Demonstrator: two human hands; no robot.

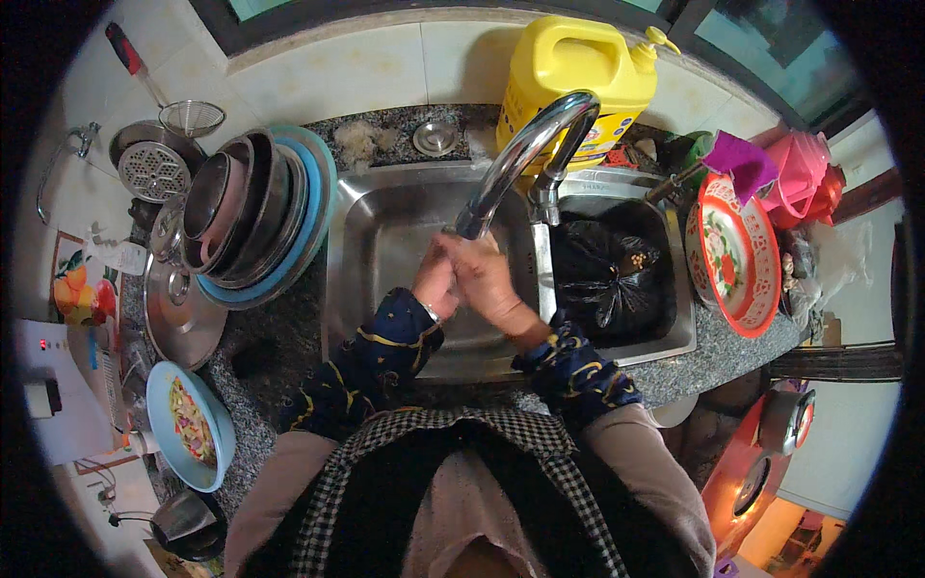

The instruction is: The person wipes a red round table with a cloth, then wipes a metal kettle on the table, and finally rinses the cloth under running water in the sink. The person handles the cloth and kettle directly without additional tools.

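My left hand (434,280) and my right hand (485,278) are pressed together under the spout of a curved chrome faucet (531,137). The right hand overlaps the left, so most fingers are hidden. No object shows in either hand, and I cannot make out any water. Below them lies the larger basin of a stainless steel sink (383,253). A black plastic bag (614,274) lines the smaller basin at the right. Dark blue patterned sleeve covers reach both wrists.
Left of the sink leans a stack of basins and pots (253,209), with a light blue bowl of chopped food (189,426) nearer me. Behind the faucet stands a yellow pump jug (571,72). A red-rimmed enamel basin (733,253) tilts at the right.
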